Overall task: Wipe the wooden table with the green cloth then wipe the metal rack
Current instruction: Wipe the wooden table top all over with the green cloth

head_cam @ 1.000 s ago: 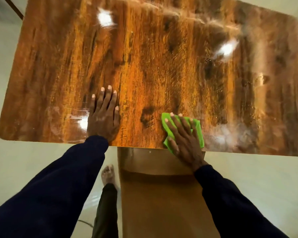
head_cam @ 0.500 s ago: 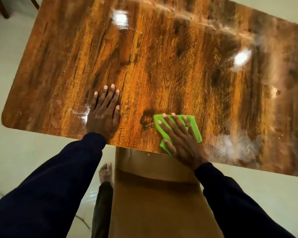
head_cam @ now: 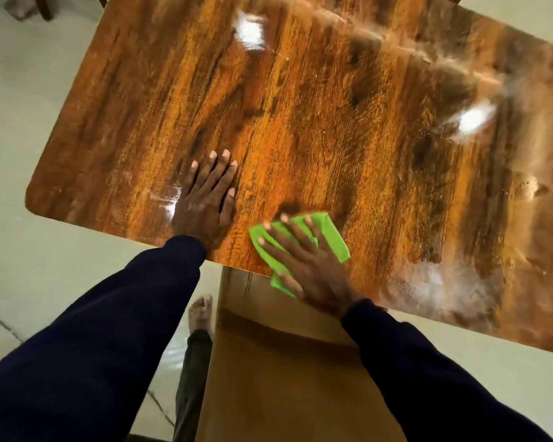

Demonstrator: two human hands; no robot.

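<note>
- Table (head_cam: 348,129) filled the upper frame, glossy wood grain, with two light glares on it.
- Cloth (head_cam: 334,240) was green and folded, at lower centre of the frame on the table's near edge; its lower corner hung just past the edge.
- Right hand (head_cam: 307,266) lay flat on the cloth, fingers straight and spread, pointing to the upper left.
- Left hand (head_cam: 205,202) was flat on bare wood just left of the cloth and not touching it, fingers straight and close together.
- Whitish haze (head_cam: 428,279) showed on the right part of the table.
- Both sleeves were dark blue.
- A bare foot (head_cam: 200,314) stood on the pale floor (head_cam: 45,266) below the table edge.
</note>
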